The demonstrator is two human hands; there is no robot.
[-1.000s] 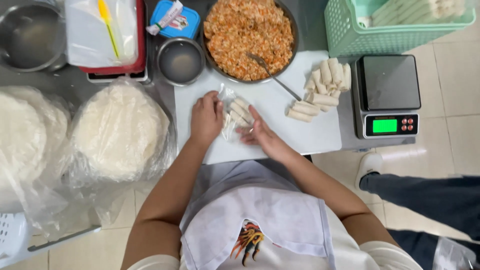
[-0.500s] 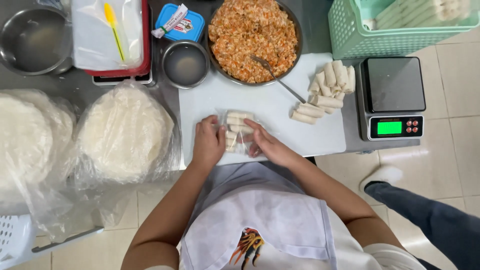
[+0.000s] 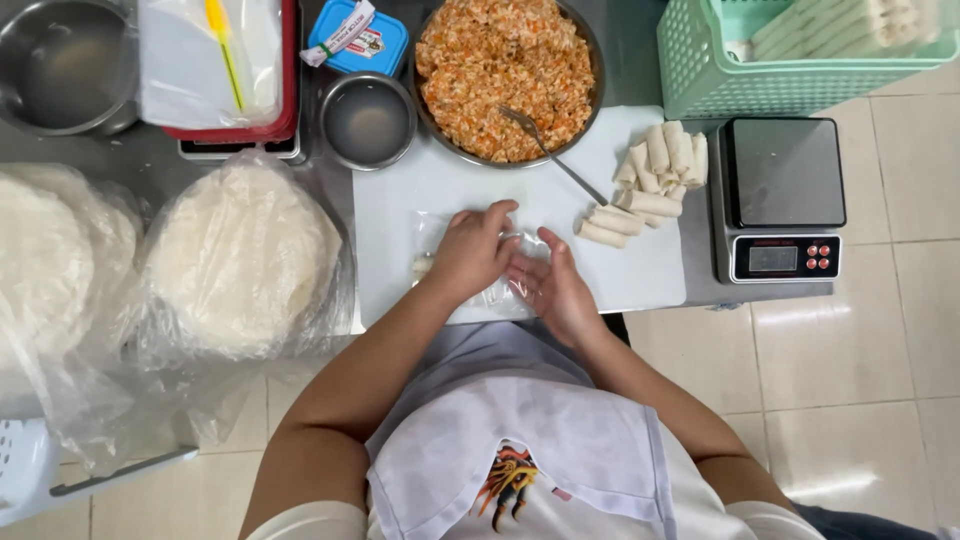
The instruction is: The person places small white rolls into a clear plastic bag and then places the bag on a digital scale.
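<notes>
Left hand (image 3: 472,252): now lies palm-down, fingers curled over the pale, half-rolled rice-paper wrapper (image 3: 425,264) on the white cutting board (image 3: 640,275); a second ago pinching it. Right hand (image 3: 553,288): drawn back, open, apparently empty. Rolling seems nearly done. Finished pale rolls (image 3: 650,185) stacked just right.

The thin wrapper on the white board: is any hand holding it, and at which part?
The left hand presses flat on the rolled wrapper, covering its middle. The right hand lies open beside it, holding nothing.
</notes>
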